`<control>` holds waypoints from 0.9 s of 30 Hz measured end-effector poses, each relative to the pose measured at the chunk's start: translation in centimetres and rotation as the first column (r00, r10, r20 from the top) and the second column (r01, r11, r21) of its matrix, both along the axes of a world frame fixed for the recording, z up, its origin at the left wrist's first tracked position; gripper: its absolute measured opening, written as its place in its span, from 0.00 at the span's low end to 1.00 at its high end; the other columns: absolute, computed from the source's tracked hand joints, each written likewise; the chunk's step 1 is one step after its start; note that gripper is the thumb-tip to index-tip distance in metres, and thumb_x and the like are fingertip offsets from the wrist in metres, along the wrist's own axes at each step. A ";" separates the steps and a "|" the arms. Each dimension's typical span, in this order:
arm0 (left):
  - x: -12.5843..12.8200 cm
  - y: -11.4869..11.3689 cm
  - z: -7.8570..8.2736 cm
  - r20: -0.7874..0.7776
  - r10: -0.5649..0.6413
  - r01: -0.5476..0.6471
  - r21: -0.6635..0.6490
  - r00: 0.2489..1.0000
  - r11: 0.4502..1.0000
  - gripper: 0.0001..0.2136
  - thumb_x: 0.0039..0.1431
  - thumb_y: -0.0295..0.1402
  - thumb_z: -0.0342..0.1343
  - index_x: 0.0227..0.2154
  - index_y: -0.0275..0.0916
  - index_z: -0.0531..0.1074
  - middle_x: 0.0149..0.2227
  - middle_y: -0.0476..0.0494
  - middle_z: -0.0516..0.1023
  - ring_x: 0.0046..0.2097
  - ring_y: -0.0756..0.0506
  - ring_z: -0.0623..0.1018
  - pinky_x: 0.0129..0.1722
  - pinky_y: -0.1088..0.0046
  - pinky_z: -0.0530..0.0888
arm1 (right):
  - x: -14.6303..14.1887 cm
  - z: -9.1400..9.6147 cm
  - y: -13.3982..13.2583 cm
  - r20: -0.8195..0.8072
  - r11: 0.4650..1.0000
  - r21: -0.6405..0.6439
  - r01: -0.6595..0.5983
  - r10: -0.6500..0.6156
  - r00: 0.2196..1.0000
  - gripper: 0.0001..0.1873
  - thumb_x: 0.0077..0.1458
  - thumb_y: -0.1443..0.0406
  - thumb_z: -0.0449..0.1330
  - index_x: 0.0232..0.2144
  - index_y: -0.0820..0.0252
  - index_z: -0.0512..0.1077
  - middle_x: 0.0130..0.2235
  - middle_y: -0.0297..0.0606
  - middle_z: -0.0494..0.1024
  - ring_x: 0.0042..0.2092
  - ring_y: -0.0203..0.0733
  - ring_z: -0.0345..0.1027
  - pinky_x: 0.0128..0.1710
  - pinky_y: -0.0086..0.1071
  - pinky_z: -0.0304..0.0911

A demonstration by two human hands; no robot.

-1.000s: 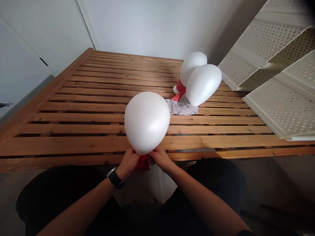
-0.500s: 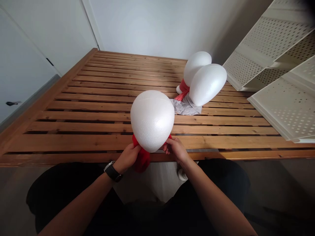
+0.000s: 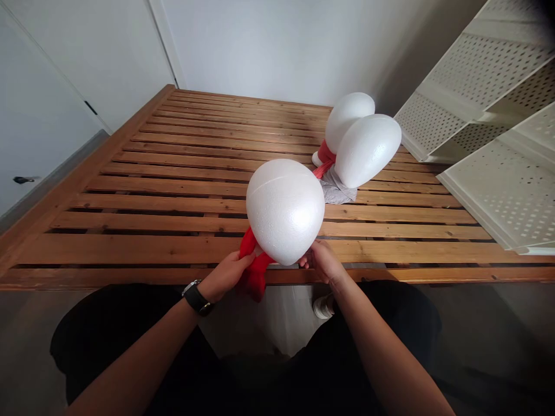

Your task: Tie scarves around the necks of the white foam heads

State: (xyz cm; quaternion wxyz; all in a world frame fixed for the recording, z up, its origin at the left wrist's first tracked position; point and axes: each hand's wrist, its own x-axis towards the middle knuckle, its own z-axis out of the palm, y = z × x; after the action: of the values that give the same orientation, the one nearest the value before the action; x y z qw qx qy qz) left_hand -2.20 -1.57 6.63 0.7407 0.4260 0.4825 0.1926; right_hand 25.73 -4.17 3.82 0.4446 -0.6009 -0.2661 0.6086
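A white foam head (image 3: 285, 209) stands near the front edge of a slatted wooden table (image 3: 173, 190), top towards me. A red cloth (image 3: 255, 270) is wrapped round its neck and hangs over the edge. My left hand (image 3: 226, 276), with a dark watch on the wrist, is closed on the red cloth at the left of the neck. My right hand (image 3: 323, 261) is closed at the right side under the foam head; what its fingers grip is hidden.
Two more white foam heads (image 3: 366, 149) lie at the back right, one with a red cloth (image 3: 324, 157), on a grey cloth (image 3: 336, 190). White perforated shelving (image 3: 489, 121) leans at the right. A white door (image 3: 52, 86) is at the left.
The foam head has shifted right and farther onto the table. The red cloth has spread round its neck, and my hands have moved apart to either side.
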 end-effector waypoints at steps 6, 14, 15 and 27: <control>1.0 -1.1 -0.2 0.101 -0.035 0.041 -0.056 0.994 0.998 0.30 0.57 0.57 0.65 0.46 0.33 0.79 0.37 0.37 0.84 0.33 0.44 0.80 0.34 0.69 0.74 | -1.7 2.1 -3.7 0.024 0.725 -0.133 -0.675 0.683 0.730 0.39 0.64 0.35 0.51 0.35 0.63 0.81 0.25 0.43 0.81 0.14 0.29 0.53 0.14 0.27 0.45; 1.6 -1.9 0.6 0.054 -0.124 0.127 -0.064 0.991 0.990 0.24 0.57 0.52 0.66 0.40 0.32 0.78 0.36 0.36 0.83 0.28 0.45 0.78 0.28 0.70 0.72 | -7.8 0.4 -4.6 -0.088 0.959 0.037 -0.279 0.282 0.956 0.29 0.55 0.41 0.67 0.22 0.58 0.68 0.18 0.29 0.67 0.15 0.29 0.52 0.16 0.29 0.41; 1.6 -1.9 0.8 0.038 -0.128 0.129 -0.035 0.991 0.991 0.21 0.57 0.49 0.65 0.39 0.33 0.78 0.35 0.37 0.82 0.28 0.46 0.77 0.28 0.71 0.72 | -8.2 0.1 -4.6 -0.109 0.972 0.028 -0.234 0.235 0.966 0.28 0.54 0.43 0.68 0.21 0.58 0.69 0.18 0.29 0.67 0.15 0.29 0.52 0.16 0.29 0.41; 0.8 -1.2 1.2 0.043 -0.135 0.134 0.034 0.990 0.990 0.06 0.46 0.31 0.62 0.29 0.36 0.76 0.27 0.45 0.77 0.29 0.47 0.72 0.28 0.73 0.64 | -5.8 0.2 -4.0 -0.181 1.000 -0.019 0.025 -0.028 0.983 0.18 0.47 0.52 0.69 0.23 0.60 0.72 0.21 0.35 0.75 0.17 0.30 0.59 0.17 0.27 0.45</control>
State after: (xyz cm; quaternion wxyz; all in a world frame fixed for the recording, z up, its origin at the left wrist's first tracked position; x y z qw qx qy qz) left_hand -1.39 -2.79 7.83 0.7559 0.4647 0.4328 0.1592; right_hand 19.88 -8.20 4.05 0.4700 -0.5502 -0.2114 0.6570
